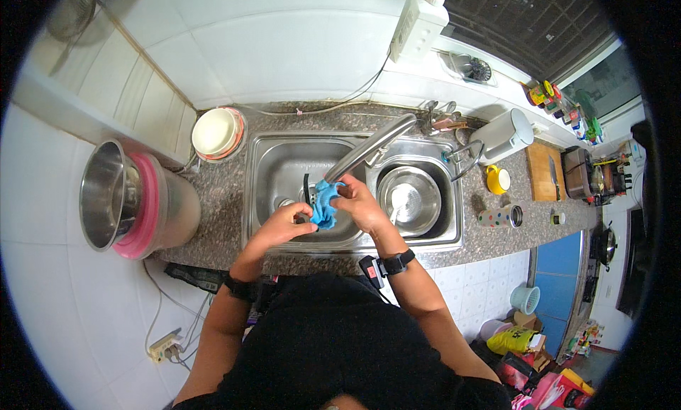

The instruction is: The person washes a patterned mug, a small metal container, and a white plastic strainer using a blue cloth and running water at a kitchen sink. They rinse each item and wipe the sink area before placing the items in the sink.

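Over the left sink basin (pixel 276 165), a crumpled blue cloth (pixel 325 208) is between my two hands, just below the spout of the metal faucet (pixel 372 146). My right hand (pixel 362 203) grips the cloth from its right side, with thumb and fingers bent around it. At the cloth's lower left edge, my left hand (pixel 284 226) pinches with thumb and forefinger. A thin black strip (pixel 307 185) stands up beside the cloth; its lower part is hidden, and I cannot tell whether my left fingers hold it too. No water stream is plainly visible.
A steel pan (pixel 425 197) sits in the right basin. Left stand stacked bowls (pixel 215 130) and a steel pot (pixel 101 197) on a pink-lidded container (pixel 141 208). Rightward are a yellow mug (pixel 497 179), a dotted tumbler (pixel 500 217), a white kettle (pixel 503 136) and a knife (pixel 553 176) on a cutting board (pixel 540 184).
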A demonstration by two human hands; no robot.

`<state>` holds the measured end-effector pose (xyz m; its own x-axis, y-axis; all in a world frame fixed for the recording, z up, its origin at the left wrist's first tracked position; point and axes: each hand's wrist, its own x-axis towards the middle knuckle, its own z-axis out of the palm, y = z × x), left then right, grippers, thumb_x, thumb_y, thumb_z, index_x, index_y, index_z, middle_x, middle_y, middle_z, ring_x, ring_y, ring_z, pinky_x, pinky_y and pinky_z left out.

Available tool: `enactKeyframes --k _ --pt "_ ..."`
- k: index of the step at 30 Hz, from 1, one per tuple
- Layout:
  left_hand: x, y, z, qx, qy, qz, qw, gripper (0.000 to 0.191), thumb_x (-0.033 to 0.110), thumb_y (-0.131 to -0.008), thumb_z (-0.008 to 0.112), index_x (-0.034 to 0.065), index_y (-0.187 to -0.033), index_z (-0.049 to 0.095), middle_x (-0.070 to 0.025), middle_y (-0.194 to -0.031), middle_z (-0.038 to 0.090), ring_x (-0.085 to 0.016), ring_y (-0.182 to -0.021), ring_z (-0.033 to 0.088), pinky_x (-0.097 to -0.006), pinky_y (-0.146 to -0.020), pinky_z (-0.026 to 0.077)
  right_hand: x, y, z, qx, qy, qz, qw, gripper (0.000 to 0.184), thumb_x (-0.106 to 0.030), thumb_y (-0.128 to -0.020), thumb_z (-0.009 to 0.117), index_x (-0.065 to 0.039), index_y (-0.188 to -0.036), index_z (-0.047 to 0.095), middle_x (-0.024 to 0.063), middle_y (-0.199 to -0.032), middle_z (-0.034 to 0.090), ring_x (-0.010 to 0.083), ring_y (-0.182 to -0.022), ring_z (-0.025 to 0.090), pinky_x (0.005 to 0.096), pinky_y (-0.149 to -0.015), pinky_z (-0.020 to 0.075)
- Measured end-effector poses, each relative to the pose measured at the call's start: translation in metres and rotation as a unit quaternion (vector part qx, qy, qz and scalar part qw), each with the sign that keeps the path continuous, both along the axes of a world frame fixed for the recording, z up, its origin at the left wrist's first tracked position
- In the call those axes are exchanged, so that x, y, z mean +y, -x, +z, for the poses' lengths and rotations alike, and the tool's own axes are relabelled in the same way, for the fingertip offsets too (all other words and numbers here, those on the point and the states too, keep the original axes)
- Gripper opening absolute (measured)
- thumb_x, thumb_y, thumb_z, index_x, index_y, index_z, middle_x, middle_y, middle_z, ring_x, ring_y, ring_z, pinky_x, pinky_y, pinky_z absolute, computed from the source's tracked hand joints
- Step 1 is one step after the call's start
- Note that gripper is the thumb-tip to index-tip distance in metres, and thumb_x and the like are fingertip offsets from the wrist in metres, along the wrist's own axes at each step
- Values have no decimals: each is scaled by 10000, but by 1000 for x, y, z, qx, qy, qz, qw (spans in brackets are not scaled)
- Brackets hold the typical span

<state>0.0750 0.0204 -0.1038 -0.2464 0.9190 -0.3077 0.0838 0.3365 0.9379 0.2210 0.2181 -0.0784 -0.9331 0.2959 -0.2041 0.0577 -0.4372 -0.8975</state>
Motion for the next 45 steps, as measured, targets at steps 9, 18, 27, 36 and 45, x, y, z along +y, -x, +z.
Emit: enactKeyframes --k 9,18,27,36,45 --pt "4 0 -2 -92 -86 137 983 177 112 -972 648 13 -1109 596 1 -1000 620 -85 -944 565 -262 -824 469 -3 1 3 -125 -426 -14 896 221 -99 -825 746 -37 -1036 728 130 -1049 638 300 -991 660 373 -885 516" --pt "-10 11 -13 340 5 154 928 219 49 -816 662 38 -1034 690 -122 -927 642 -298 -909 633 -392 -806 498 -19 0 18 -61 -577 -59 812 201 -138 -787 779 -69 -970 730 206 -1251 532 402 -1138 575 449 -962 483" --pt "-7 3 -20 308 92 283 903 315 69 -887 569 115 -1158 723 -203 -978 690 -442 -905 634 -486 -805 504 -38 13 37 31 -478 16 877 209 -90 -825 721 4 -1001 656 172 -1063 619 376 -992 629 406 -859 519" --pt "-26 -13 2 -311 -251 204 894 553 304 -1017 570 4 -1464 442 -110 -1245 646 -216 -1064 640 -372 -940 526 -81 32 54 101 -188 339 916 439 -230 -929 693 -6 -1272 536 133 -1143 646 272 -1088 640 376 -921 519" --pt "-30 -42 53 -592 -295 271 699 378 301 -1032 529 9 -1273 511 -114 -1164 653 -225 -1052 639 -377 -951 525 -97 64 36 138 453 478 740 689 -541 -1056 403 -155 -1597 223 234 -1521 442 344 -1400 469 452 -1049 483"
